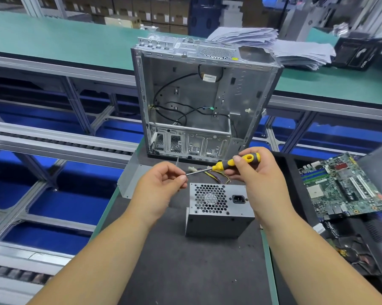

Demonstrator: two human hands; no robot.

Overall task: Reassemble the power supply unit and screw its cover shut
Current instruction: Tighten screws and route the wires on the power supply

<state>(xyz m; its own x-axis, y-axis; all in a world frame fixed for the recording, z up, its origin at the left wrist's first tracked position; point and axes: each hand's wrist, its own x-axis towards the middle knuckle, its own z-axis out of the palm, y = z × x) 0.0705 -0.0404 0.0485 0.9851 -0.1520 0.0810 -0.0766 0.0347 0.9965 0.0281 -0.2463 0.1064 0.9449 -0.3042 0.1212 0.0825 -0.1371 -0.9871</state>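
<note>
Head view: the person is holding both hands up over a dark work mat (pixel 185 271). The right hand (pixel 255 172) is gripping the yellow-and-black handle of a screwdriver (pixel 234 164), fingers and thumb curling round it, the shaft pointing left. The left hand (pixel 158 186) is pinching at the tip of that shaft with thumb and forefinger; whether a screw is sitting there is too small to tell.

The power supply unit (pixel 218 210) is standing on the mat just below and between the two hands, not touching either, its honeycomb fan grille and black power socket facing up. Its coloured wire bundle (pixel 218 173) is trailing out behind it, under the screwdriver.

A flat grey metal panel (pixel 132 179) is lying left of the left hand. An open computer case (pixel 198 97) is standing behind the hands. A motherboard (pixel 344 186) is lying to the right, well apart from the unit
</note>
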